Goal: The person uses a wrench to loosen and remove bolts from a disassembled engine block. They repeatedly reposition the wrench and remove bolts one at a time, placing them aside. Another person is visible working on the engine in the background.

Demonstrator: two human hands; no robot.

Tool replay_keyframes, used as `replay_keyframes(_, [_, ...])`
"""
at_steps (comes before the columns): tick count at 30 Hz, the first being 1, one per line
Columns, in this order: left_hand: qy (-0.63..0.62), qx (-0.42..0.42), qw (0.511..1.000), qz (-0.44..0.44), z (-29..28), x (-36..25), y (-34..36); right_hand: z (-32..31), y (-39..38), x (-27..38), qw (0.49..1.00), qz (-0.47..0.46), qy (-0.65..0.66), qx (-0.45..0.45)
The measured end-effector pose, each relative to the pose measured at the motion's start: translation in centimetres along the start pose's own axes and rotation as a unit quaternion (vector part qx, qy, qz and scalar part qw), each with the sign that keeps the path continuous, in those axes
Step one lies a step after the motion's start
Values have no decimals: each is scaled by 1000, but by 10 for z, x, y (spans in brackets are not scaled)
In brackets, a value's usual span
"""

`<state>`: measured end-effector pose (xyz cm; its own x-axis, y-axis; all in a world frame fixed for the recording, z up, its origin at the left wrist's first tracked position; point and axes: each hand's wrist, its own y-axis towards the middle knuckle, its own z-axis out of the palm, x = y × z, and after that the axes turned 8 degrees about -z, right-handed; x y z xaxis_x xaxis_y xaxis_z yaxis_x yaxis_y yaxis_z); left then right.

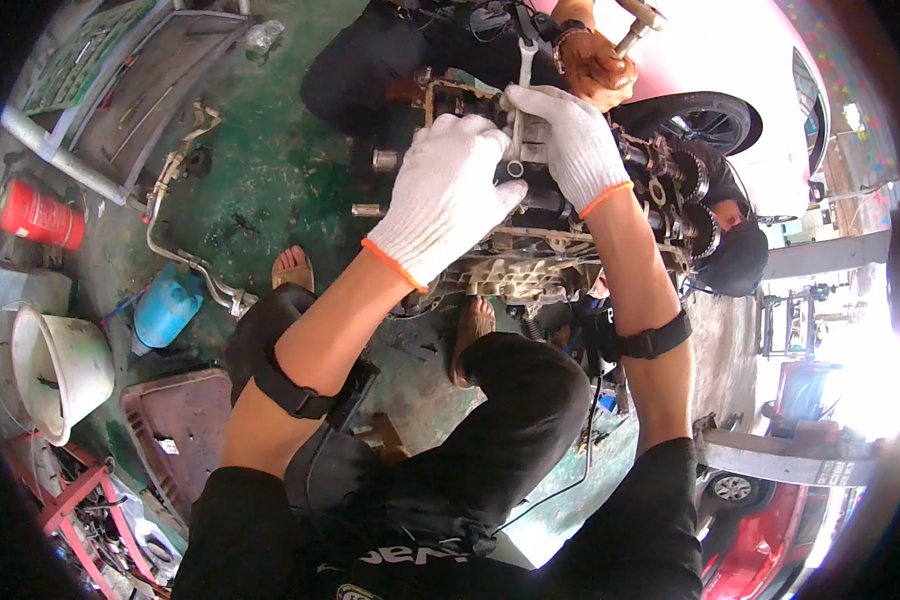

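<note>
My left hand [448, 190], in a white knit glove with an orange cuff, rests over the top of an engine [520, 275]. Its thumb stands apart from the bent fingers, whose tips are partly hidden; nothing shows in the gap. My right hand [576, 140], gloved the same way, is closed over the middle of a combination wrench [527, 62]. The wrench's open end points away from me, and its ring end lies over the engine between my hands. Just beyond, a co-worker's bare hand [595, 70] grips a metal tool with a thick head [647, 14].
A co-worker in dark clothing [360, 65] crouches across the engine; another person's dark-capped head [735, 257] is at right. Gears [705, 230] project from the engine's right end. Left stand a fire extinguisher [42, 215], blue jug [168, 308], white bucket [85, 370] and tray [195, 425].
</note>
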<state>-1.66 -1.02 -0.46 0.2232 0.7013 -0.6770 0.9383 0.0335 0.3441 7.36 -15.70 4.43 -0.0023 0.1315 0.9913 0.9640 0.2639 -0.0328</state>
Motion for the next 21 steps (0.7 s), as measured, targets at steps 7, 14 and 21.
replay_keyframes(7, [-75,-8,997,10,-8,-1,6,-1,10,4,1000,3,-4,20])
replay_keyframes(14, [-112,6,994,17,-9,-2,3,-1,-2,0,995,-33,94,-17])
replay_keyframes(21, [-165,57,985,-6,-7,2,4,-5,-23,-9,963,-26,265,37])
